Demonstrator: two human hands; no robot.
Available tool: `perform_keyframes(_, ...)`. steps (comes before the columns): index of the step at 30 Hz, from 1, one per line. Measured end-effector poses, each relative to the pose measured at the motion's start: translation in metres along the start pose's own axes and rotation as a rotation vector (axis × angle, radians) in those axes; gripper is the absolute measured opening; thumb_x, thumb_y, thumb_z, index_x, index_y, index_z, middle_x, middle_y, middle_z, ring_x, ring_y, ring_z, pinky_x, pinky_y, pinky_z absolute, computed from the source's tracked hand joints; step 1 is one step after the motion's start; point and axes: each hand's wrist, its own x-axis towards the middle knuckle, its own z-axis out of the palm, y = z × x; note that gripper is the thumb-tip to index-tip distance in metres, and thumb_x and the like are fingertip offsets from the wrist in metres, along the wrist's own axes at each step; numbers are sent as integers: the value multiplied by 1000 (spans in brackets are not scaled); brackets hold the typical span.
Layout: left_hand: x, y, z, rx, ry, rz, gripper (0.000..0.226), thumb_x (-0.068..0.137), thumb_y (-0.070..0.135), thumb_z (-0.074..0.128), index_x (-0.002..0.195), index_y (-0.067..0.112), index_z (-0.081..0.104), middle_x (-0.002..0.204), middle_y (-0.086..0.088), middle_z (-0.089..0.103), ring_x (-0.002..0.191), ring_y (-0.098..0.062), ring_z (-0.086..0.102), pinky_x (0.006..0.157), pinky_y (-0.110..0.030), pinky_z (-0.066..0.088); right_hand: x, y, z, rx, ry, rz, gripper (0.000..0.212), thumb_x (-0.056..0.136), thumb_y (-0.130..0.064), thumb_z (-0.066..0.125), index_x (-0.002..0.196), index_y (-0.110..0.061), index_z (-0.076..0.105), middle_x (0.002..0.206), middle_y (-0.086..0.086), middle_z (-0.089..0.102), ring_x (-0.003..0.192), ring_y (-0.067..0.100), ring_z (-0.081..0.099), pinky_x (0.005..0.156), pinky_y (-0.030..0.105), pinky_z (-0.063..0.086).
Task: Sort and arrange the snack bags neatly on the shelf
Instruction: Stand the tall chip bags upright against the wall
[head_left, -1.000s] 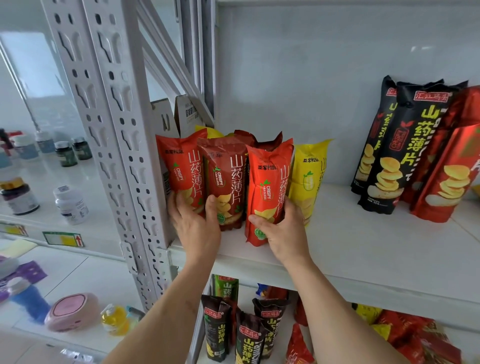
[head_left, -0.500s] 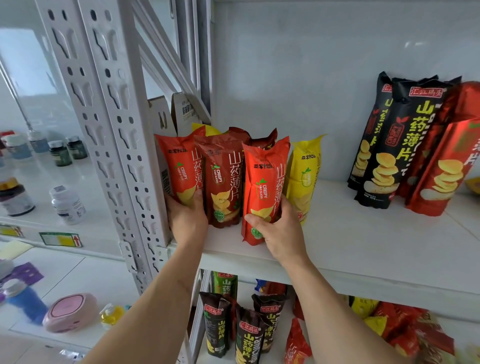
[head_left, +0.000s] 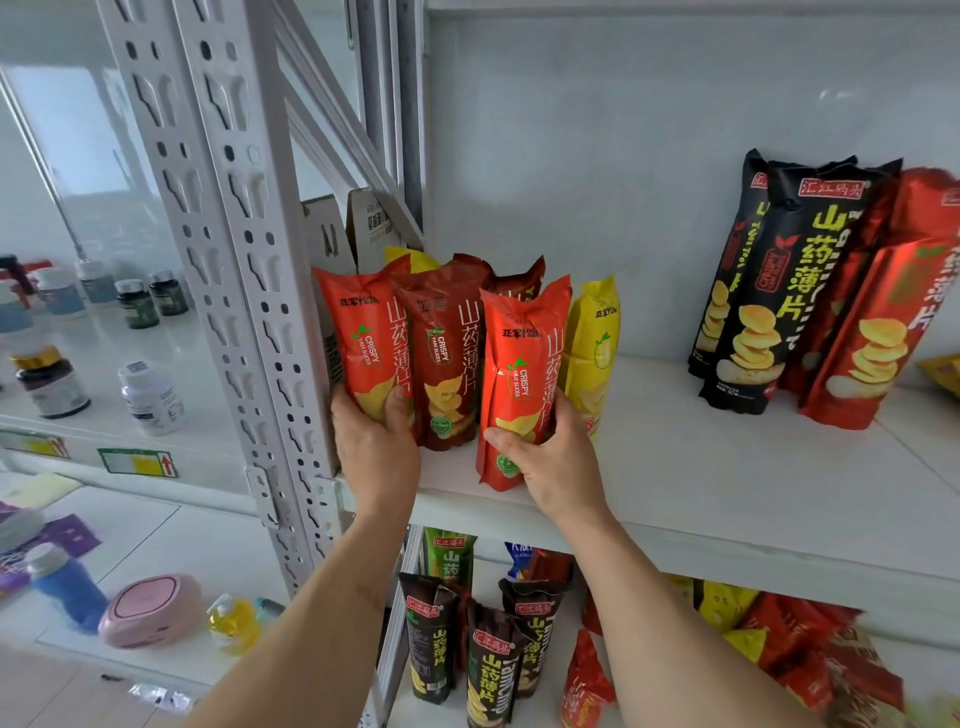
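Upright snack bags stand in a row at the left end of the white shelf (head_left: 701, 499). My left hand (head_left: 375, 447) grips the bottom of the leftmost orange bag (head_left: 358, 343), which stands against the grey upright. Beside it is a dark red bag (head_left: 447, 353). My right hand (head_left: 550, 457) holds the lower part of a second orange bag (head_left: 519, 374), set a little forward of the row. A yellow bag (head_left: 595, 358) stands just right of it, and more bags are partly hidden behind.
Black bags (head_left: 769, 291) and red bags (head_left: 883, 322) lean against the wall at the shelf's right. The lower shelf holds several dark, green, red and yellow bags (head_left: 488, 654). A perforated grey upright (head_left: 244, 291) borders the left; bottles (head_left: 150, 395) sit on the neighbouring shelves.
My left hand slid from the dark red bag to the leftmost orange bag. The bags in the row stand closer and straighter. My right hand stays on its orange bag.
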Motion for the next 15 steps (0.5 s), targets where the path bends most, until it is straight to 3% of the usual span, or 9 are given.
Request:
perform_keyframes(3,-13,8,-6,1,49,55,82,87,68,52,150,22,28,145,-6,49,133,-27,49,106,-55,45,-5,-1,-8,32,-29,3,69,71,-52,82,130,-33,51,120,-12,62,107,4,61,86,25,52)
perform_keyframes(8,-40,23,-18,-58,111,99,81,84,74,54,149,37,24,143,3,47,130,-20,51,102,-54,48,-15,-4,-22,116,-72,25,65,72,-48,83,126,-43,47,120,-15,63,108,1,62,89,26,54)
perform_keyframes(15,-76,47,-16,-87,144,234,79,88,68,54,152,29,29,142,-2,45,129,-19,49,98,-42,47,-24,-5,-51,207,-129,75,53,73,-37,86,108,-55,50,108,-25,66,98,-9,63,88,28,55)
